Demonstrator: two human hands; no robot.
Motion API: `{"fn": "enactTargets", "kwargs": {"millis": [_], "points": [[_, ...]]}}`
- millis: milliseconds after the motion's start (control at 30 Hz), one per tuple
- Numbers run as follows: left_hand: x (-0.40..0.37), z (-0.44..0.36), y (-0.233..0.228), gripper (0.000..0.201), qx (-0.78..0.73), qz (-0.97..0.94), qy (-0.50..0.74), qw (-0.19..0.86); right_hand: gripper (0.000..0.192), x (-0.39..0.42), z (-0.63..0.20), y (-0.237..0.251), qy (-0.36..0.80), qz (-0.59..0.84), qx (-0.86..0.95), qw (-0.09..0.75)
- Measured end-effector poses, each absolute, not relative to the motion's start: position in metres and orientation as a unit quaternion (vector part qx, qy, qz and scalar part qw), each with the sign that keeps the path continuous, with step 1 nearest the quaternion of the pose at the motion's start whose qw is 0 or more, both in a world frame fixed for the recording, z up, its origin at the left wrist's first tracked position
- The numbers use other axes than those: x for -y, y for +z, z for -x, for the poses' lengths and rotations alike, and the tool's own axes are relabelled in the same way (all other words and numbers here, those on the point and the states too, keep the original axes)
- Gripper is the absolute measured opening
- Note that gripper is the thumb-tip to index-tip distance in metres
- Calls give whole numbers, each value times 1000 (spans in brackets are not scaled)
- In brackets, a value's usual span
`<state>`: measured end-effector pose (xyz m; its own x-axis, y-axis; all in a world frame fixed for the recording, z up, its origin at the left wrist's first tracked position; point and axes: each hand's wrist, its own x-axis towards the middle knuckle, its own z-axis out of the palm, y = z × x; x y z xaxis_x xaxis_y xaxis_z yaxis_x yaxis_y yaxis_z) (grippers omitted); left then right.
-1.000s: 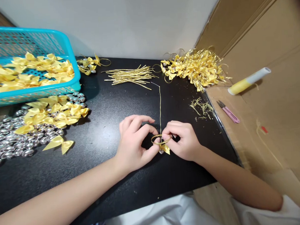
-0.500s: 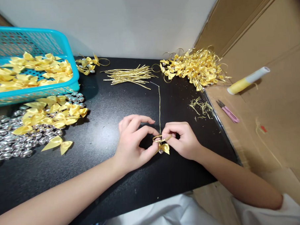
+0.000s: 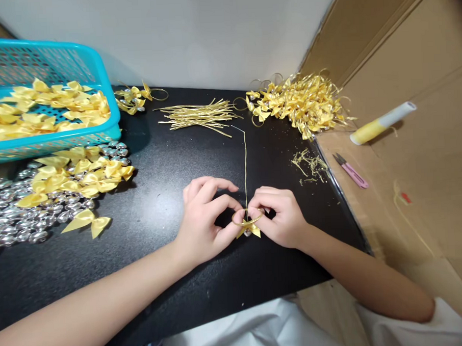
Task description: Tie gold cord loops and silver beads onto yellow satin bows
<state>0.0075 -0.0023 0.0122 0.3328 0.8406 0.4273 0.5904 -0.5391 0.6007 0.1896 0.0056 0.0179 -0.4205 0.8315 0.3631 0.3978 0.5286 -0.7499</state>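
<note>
My left hand and my right hand meet over the black table, both pinching a small yellow satin bow with a silver bead under it. A thin gold twist tie is looped into a ring around the bow between my fingertips. Its long free end runs straight away from me across the table. My thumbs and forefingers close on the loop from both sides.
A turquoise basket of yellow bows sits at the back left, with loose bows and silver beads in front of it. Gold ties lie at the back centre, finished bows at the back right. Snips and a yellow-white tube rest on cardboard.
The gold loop has been drawn a little tighter and flatter around the bow; my hands stay in nearly the same place, and the view has shifted slightly.
</note>
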Motion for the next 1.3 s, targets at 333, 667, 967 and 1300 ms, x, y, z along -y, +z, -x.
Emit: {"fn": "enactTargets", "kwargs": {"millis": [333,667,967,1300], "points": [[-4,-4,17,19,-436,-827,207,290,19,-17,-210,36,366,495,703,355],[-3,-6,17,15,-418,-858,142,263,21,16,-203,25,367,448,773,257],[-5,-6,19,11,-406,-819,197,353,20,16,-204,24,209,388,834,333],[-3,-7,16,2,-404,-761,270,431,16,13,-203,12,263,439,780,361]]}}
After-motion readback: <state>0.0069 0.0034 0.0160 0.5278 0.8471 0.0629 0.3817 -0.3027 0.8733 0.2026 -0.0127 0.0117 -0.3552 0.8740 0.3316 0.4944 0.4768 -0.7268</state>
